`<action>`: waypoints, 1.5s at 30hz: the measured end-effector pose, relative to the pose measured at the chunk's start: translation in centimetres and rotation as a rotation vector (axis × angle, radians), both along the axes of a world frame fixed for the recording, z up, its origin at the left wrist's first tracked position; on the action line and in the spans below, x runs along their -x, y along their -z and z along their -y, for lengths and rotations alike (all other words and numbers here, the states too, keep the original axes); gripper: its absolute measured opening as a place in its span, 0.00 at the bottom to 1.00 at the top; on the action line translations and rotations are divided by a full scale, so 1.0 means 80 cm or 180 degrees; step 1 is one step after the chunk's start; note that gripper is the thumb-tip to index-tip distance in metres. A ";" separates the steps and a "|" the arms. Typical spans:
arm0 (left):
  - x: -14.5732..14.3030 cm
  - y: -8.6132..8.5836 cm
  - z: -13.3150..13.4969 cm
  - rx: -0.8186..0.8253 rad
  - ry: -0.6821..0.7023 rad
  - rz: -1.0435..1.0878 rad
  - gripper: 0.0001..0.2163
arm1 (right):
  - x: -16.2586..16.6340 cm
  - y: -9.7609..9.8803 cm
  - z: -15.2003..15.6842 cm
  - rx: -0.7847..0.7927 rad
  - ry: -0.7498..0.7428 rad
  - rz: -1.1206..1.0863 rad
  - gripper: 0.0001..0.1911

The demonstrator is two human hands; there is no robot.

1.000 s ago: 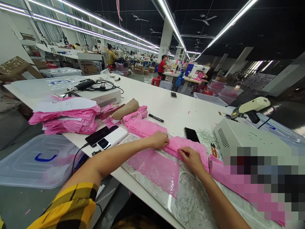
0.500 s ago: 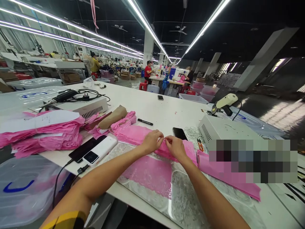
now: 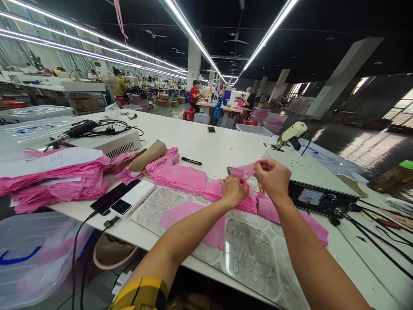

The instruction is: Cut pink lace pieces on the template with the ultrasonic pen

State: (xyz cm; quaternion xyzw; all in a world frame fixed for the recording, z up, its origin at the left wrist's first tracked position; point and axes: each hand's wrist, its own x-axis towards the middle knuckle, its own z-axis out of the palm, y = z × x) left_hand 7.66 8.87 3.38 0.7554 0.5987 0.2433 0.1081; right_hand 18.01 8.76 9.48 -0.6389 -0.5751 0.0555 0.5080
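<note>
A thin piece of pink fabric (image 3: 242, 171) stretches between my two hands, raised above a row of pink fabric stacks (image 3: 180, 178). My left hand (image 3: 235, 189) is closed on the near side of this piece, just over the right part of the row. Its other edge is pinched between the fingertips of my right hand (image 3: 274, 175), which is held higher and further right. Below them, a single pink sheet (image 3: 193, 217) lies on a grey stone-patterned board (image 3: 253, 245). A folded pink strip (image 3: 268, 208) runs out to the right beneath my right forearm.
To the right stands a grey machine box (image 3: 318, 196) with a dial and cables. At left are bundled pink pieces (image 3: 61, 181), a white power bank (image 3: 133, 199) and a soldering-iron-like tool (image 3: 82, 128) on another box. A black marker (image 3: 191, 161) lies behind the stacks.
Both hands have moved right from the stack, the right one also upward. A pink piece has been lifted and now spans between them. The view has turned slightly right.
</note>
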 end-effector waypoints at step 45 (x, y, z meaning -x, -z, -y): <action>0.053 0.037 0.099 -0.0112 0.3193 -0.0958 0.06 | -0.170 0.141 0.279 0.2214 0.1094 0.0099 0.17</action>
